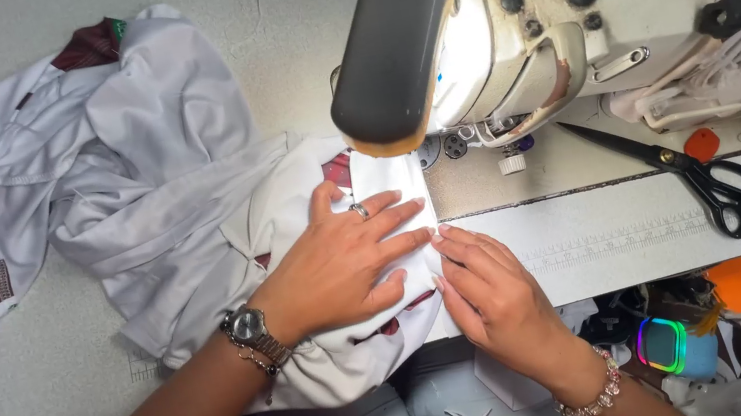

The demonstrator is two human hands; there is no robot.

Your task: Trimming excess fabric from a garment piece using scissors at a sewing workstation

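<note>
Pressing flat with open palms, the left hand (340, 264) and right hand (486, 289) are pinning a soft, limp white garment (185, 190) whose folded edge, just beyond their fingertips under the sewing machine (559, 12), looks best to grip.

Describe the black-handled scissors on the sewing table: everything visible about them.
The scissors lie flat on the table right of the needle area, just before the sewing machine's base. Long dark blades, shut, point up-left; two black loop handles lie lower right. An orange piece shows beside the pivot. Neither hand touches them.
</note>
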